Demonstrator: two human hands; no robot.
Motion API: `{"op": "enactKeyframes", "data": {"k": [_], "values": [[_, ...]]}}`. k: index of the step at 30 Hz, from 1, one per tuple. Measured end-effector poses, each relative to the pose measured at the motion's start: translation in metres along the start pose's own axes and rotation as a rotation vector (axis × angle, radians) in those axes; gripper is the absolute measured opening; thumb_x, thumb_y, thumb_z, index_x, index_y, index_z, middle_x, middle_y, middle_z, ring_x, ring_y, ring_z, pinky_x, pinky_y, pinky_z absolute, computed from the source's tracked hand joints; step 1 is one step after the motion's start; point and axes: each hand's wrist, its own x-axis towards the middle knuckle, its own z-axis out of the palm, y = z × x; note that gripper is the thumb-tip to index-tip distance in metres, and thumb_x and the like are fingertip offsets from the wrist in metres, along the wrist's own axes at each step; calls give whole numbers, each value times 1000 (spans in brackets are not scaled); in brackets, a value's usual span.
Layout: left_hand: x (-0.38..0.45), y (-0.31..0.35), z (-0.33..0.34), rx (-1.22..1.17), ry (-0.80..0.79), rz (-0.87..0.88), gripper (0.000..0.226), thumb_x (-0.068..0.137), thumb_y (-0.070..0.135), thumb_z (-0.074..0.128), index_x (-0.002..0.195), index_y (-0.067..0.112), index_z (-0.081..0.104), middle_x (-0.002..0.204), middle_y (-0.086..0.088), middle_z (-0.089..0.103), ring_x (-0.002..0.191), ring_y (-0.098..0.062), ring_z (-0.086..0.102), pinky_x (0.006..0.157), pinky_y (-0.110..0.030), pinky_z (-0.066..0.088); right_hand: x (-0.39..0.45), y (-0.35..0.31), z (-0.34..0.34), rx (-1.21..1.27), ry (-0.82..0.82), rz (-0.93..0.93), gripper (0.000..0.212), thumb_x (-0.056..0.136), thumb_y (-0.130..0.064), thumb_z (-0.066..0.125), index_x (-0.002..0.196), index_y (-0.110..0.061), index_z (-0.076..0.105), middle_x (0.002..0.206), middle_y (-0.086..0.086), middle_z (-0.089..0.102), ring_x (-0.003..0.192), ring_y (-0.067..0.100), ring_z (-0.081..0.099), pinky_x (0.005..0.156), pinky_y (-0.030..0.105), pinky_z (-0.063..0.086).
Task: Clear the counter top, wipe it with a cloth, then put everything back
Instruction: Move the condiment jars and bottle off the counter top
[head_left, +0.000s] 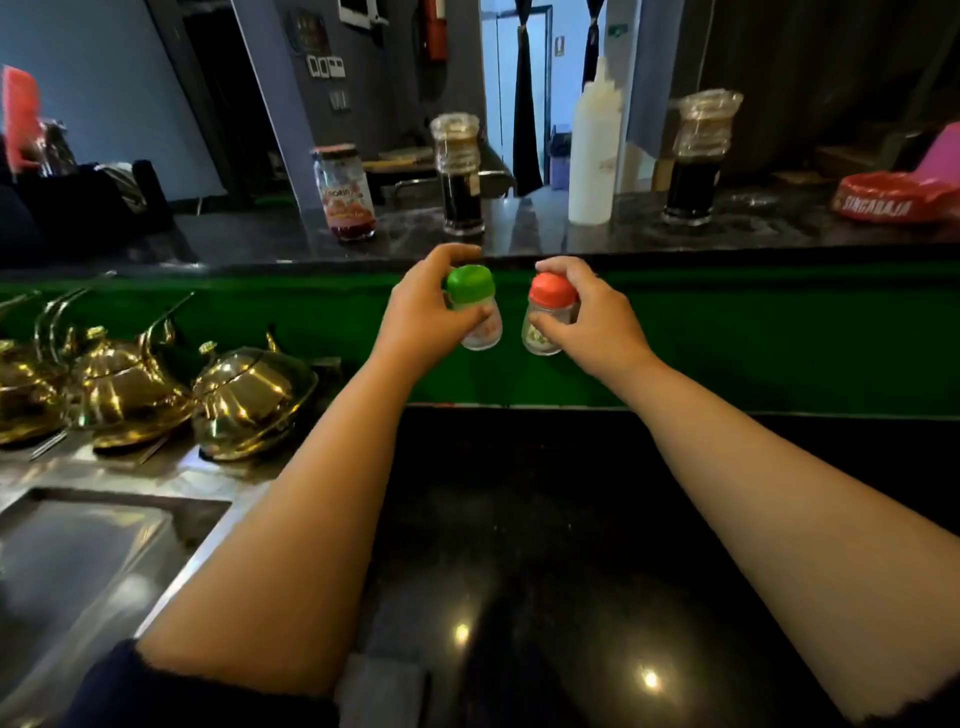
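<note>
Green-capped shaker (475, 306) | left hand (423, 322) | upright, cap tilted left.

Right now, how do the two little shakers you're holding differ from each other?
The green-capped shaker sits in the left hand; the red-capped shaker sits in the right hand. The green-capped one tilts with its cap toward the left, while the red-capped one tilts with its cap toward the right. The label on the red-capped one looks greenish, the other's reddish, though both are blurred. Both are small clear jars with domed plastic caps, held off the counter.
</note>
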Motion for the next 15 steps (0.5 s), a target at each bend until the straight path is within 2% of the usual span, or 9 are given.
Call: {"op": "enactKeyframes", "data": {"k": [5, 8, 10, 12, 15], "values": [[-85, -62, 37, 7, -52, -164, 63, 61, 33, 73, 121, 21, 61, 115, -3, 63, 104, -18, 62, 93, -35, 51, -72, 33, 57, -6, -120, 94, 61, 76, -14, 77, 131, -15, 51, 129, 4, 57, 116, 17, 54, 90, 17, 34], [-131, -95, 57, 29, -86, -267, 58, 62, 18, 79, 118, 14, 64, 111, -8, 63, 105, -22, 61, 93, -31, 48, -113, 52, 89, -6, -214, 181, 57, 73, -12, 79, 124, -14, 55, 122, 3, 60, 111, 17, 56, 84, 14, 33], [-155, -110, 65, 50, -111, -323, 56, 64, 9, 80, 118, 14, 64, 110, -7, 62, 103, -20, 60, 87, -21, 43, -136, 62, 106, 3, -251, 232, 54, 70, -12, 80, 118, -17, 57, 116, 1, 62, 106, 17, 58, 81, 15, 35], [-174, -121, 71, 66, -126, -370, 56, 64, 9, 79, 117, 14, 64, 110, -7, 61, 100, -18, 58, 79, -12, 35, -155, 71, 120, -1, -277, 271, 53, 68, -11, 79, 115, -17, 58, 113, 1, 62, 102, 17, 59, 79, 15, 36], [-196, -133, 77, 82, -141, -389, 57, 63, 9, 80, 117, 13, 62, 109, -7, 58, 99, -19, 57, 79, -13, 34, -176, 82, 132, -24, -322, 321, 51, 68, -11, 79, 114, -17, 58, 112, 2, 61, 101, 19, 60, 79, 18, 38]]}}
